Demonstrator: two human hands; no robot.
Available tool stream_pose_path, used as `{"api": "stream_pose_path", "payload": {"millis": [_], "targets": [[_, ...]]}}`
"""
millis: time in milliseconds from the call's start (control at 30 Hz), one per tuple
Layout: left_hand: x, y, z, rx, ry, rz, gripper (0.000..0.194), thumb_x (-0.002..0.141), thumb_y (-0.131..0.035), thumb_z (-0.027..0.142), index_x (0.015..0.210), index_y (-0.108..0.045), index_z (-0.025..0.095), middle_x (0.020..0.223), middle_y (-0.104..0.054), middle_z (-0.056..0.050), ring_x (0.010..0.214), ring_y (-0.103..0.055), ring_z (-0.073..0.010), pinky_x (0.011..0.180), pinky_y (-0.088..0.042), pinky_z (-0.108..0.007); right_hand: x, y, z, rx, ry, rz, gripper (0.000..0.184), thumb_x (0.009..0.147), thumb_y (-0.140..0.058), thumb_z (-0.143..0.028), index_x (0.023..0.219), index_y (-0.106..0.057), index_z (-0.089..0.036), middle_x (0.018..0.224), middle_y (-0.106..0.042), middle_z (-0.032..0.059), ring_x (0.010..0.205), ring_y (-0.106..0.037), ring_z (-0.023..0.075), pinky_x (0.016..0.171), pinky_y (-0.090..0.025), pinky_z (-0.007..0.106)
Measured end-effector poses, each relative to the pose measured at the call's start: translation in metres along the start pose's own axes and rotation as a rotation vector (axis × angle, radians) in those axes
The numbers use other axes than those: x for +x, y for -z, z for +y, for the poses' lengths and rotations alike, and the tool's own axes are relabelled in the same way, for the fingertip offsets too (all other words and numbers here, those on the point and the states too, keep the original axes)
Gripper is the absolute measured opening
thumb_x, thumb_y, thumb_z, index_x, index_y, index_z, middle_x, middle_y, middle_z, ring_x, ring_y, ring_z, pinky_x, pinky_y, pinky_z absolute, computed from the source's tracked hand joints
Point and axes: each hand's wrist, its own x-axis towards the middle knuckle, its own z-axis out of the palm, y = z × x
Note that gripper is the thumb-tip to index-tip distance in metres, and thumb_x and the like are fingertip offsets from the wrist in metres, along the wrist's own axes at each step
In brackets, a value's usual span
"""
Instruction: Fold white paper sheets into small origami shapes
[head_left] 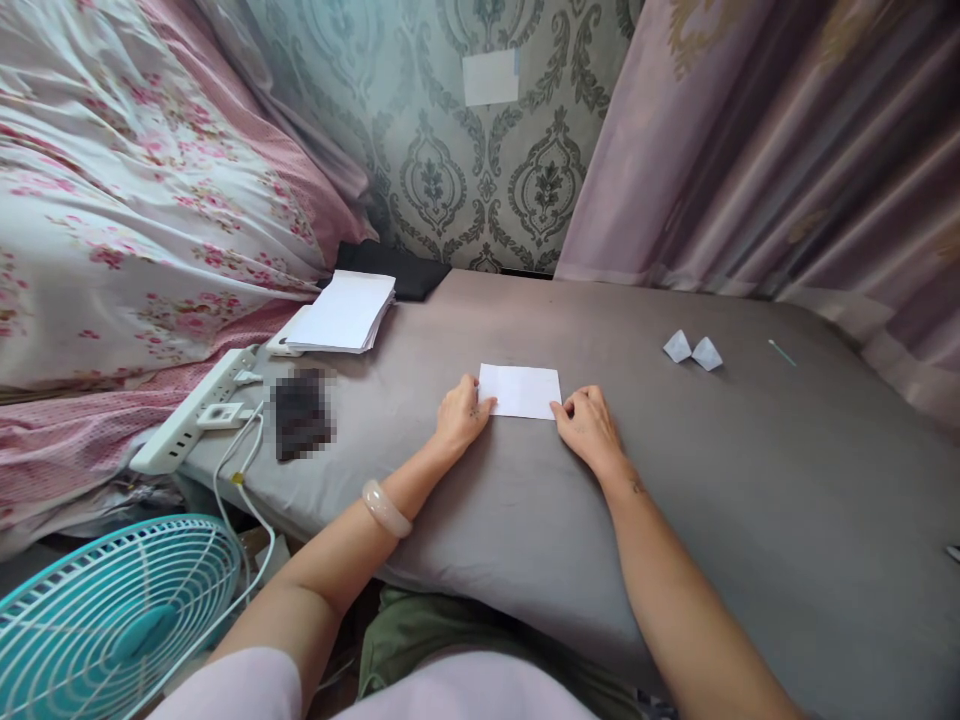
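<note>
A white sheet of paper (520, 391), rectangular and seemingly folded, is between my two hands just above or on the grey-covered surface. My left hand (462, 415) pinches its left edge, thumb on top near the lower corner. At the lower right corner, my right hand (589, 425) grips it between thumb and curled fingers. To the right lie two small folded paper shapes (691, 350), pointed and side by side. A stack of white paper (345, 310) rests at the back left.
Left of my hands is a dark pixelated object (301, 414). A white power strip (196, 408) with plugs and cables runs along the left edge, above a turquoise fan (142, 625). A thin stick (782, 352) lies far right. Curtains (675, 150) hang behind.
</note>
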Motion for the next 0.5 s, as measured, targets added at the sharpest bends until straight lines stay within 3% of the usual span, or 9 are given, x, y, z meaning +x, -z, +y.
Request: {"api": "stream_pose_path", "payload": {"millis": [100, 233, 367, 500], "targets": [[-0.004, 0.002, 0.002, 0.091, -0.073, 0.002, 0.028, 0.082, -0.060, 0.033, 0.105, -0.053, 0.018, 0.101, -0.058, -0.013, 0.100, -0.054, -0.0273, 0.091, -0.041, -0.039, 0.000, 0.001, -0.001, -0.013, -0.025, -0.020, 0.023, 0.084, -0.052, -0.040, 0.074, -0.057, -0.020, 0.102, -0.052, 0.0099, 0.089, -0.057, 0.0224, 0.079, -0.045, 0.037], [-0.006, 0.005, 0.005, 0.151, -0.296, -0.036, 0.027, 0.085, -0.048, 0.016, 0.112, -0.054, 0.017, 0.123, -0.050, -0.016, 0.117, -0.044, -0.0287, 0.101, -0.034, -0.042, -0.001, 0.002, -0.003, 0.017, -0.012, -0.008, 0.025, 0.085, -0.052, -0.038, 0.099, -0.061, -0.019, 0.105, -0.053, 0.0100, 0.093, -0.056, 0.0235, 0.078, -0.046, 0.036], [-0.003, 0.004, 0.013, -0.008, -0.586, -0.259, 0.027, 0.085, -0.049, 0.017, 0.108, -0.061, 0.022, 0.123, -0.056, -0.012, 0.117, -0.046, -0.0260, 0.106, -0.030, -0.039, -0.002, 0.001, -0.001, -0.028, 0.143, -0.017, 0.033, 0.089, -0.044, -0.025, 0.116, -0.062, -0.026, 0.116, -0.053, 0.0107, 0.099, -0.054, 0.0243, 0.082, -0.045, 0.037], [0.008, 0.000, 0.019, 0.033, -0.555, -0.385, 0.029, 0.079, -0.064, 0.033, 0.106, -0.064, 0.023, 0.125, -0.055, -0.012, 0.115, -0.048, -0.0292, 0.104, -0.032, -0.041, -0.004, 0.000, 0.002, -0.068, 0.174, -0.037, 0.042, 0.088, -0.036, -0.015, 0.117, -0.065, -0.026, 0.120, -0.054, 0.0129, 0.102, -0.054, 0.0267, 0.085, -0.044, 0.040]]}}
